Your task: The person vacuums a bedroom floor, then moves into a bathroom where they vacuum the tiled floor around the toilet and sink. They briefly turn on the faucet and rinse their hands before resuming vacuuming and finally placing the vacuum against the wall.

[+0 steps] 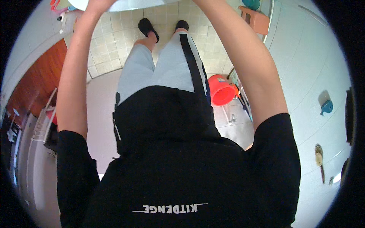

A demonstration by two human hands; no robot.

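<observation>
A white, smooth, curved rim, perhaps of a washbasin, crosses the top of the head view. My left forearm reaches up the left side to it. Only the base of my left hand shows, overlapping the rim; its fingers are cut off by the picture's top edge. Whether it grips anything cannot be seen. On the other side my right forearm runs up past the top edge, and my right hand is out of view. Below the rim are my feet in black slippers on beige floor tiles.
A red plastic bucket is by my right leg, near several long handles. An orange plastic stool stands at upper right. On the right wall hang a blue whale-shaped piece and a brush. A brown wooden door is at left.
</observation>
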